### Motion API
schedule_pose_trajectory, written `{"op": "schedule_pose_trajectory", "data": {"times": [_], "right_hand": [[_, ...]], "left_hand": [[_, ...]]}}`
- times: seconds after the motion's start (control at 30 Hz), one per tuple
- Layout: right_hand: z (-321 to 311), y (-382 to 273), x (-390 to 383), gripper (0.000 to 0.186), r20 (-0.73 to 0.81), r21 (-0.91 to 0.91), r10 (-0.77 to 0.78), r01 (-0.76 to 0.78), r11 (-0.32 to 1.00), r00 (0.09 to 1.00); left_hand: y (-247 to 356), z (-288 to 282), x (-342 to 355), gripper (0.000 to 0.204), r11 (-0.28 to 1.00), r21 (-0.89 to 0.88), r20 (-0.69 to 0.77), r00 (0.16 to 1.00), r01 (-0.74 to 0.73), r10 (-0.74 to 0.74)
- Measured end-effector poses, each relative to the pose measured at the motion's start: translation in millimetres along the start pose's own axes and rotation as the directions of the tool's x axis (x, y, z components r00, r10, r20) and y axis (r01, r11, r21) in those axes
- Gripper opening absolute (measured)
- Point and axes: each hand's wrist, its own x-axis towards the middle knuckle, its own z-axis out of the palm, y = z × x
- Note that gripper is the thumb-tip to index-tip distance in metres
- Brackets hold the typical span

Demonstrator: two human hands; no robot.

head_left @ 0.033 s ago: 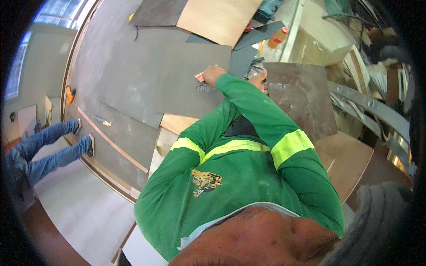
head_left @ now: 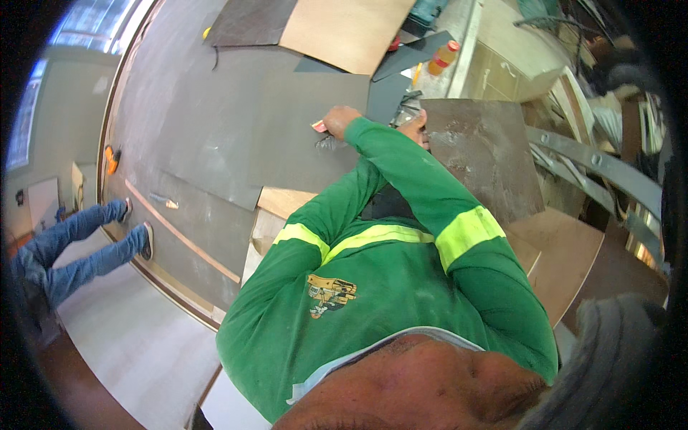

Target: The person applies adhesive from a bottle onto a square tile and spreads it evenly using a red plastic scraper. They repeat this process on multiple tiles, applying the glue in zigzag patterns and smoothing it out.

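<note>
My forearms cross in front of me, the right one over the left. At the end of the upper arm, my right hand (head_left: 340,120) is closed on a small flat red-and-white piece (head_left: 319,126); its exact kind is unclear. It is over a grey panel (head_left: 294,122), where a dark streaky patch (head_left: 328,142) shows just below the fingers. My left hand (head_left: 414,131), partly behind the right sleeve, has its fingers curled by a crumpled clear plastic thing (head_left: 408,111). Whether it grips this plastic is hidden. A brown dusty board (head_left: 480,154) lies right beside that hand.
A bottle of orange drink (head_left: 443,57) stands at the far right, near a tan board (head_left: 344,32). Metal strips (head_left: 598,161) jut in at right. A person in jeans (head_left: 93,236) is at left, near an orange tool (head_left: 112,159) and a long thin strip (head_left: 183,233).
The whole view has shifted slightly. Both hands stay in nearly the same places over the panels.
</note>
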Motion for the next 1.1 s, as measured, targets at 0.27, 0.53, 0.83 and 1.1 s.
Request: {"op": "schedule_pose_trajectory", "data": {"times": [0.27, 0.53, 0.83, 1.1], "right_hand": [[3.3, 23.4, -20.0, 0.018, 0.074, -0.073, 0.014, -0.008, 0.997, 0.997], [-92.1, 3.9, -62.2, 0.026, -0.071, 0.078, 0.031, -0.025, 0.997, 0.997], [-166.4, 155.1, -316.5, 0.039, -0.353, 0.366, 0.544, -0.423, 0.829, 0.761], [-85.8, 220.3, -331.3, 0.034, -0.408, 0.344, 0.587, -0.478, 0.808, 0.699]], "left_hand": [[3.7, 26.5, -9.5, 0.071, 0.999, 0.024, 0.050, 0.998, -0.041, 0.040], [25.8, -7.5, 23.9, 0.081, 0.904, 0.289, -0.383, 0.904, 0.314, -0.191], [10.5, 28.1, -22.6, 0.054, 0.989, 0.034, 0.067, 0.988, -0.144, 0.141], [15.2, 26.6, -16.3, 0.053, 0.994, 0.041, 0.032, 0.994, -0.104, 0.103]]}}
